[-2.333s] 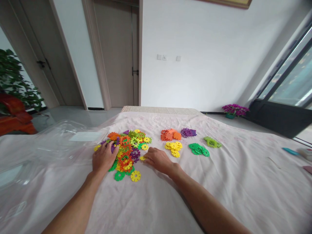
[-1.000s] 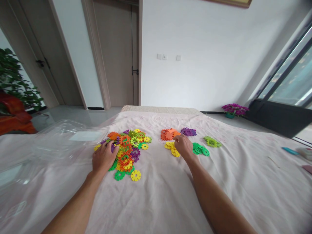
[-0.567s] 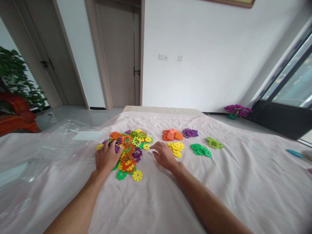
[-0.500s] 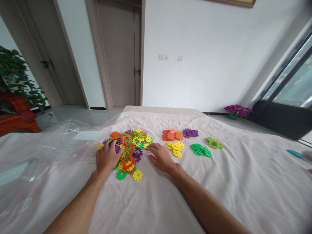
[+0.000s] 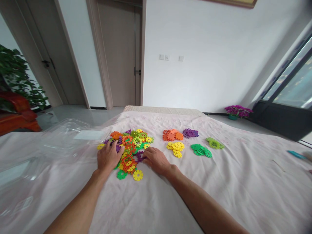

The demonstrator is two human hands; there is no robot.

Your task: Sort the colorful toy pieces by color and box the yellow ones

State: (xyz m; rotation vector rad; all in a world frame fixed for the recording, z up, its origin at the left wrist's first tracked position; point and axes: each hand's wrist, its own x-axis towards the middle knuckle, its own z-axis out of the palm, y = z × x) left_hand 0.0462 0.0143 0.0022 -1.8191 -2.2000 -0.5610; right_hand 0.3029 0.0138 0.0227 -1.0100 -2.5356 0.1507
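Observation:
A mixed heap of plastic interlocking pieces (image 5: 128, 140) in orange, yellow, green and purple lies on the cloth before me. My left hand (image 5: 109, 156) rests on the heap's left side, fingers spread over it, thumb apart beside a purple piece. At the heap's right edge, my right hand (image 5: 157, 160) has its fingers closed on the near edge of a purple toothed piece (image 5: 138, 157), which still lies against the heap. A yellow slotted disc (image 5: 138, 175) and a green slotted disc (image 5: 122, 175) lie at the near side of the heap.
Sorted by colour, orange pieces (image 5: 172, 135), purple pieces (image 5: 190, 133), yellow discs (image 5: 175, 149), green discs (image 5: 201, 150) and light-green pieces (image 5: 214, 143) lie to the right. Clear plastic containers (image 5: 70, 138) stand at left. A blue object (image 5: 296, 154) is far right on the wrinkled cloth (image 5: 239, 185).
My right hand has moved slightly left and toward me, its fingers going from stretched out to closed on the purple piece. My left hand has barely moved.

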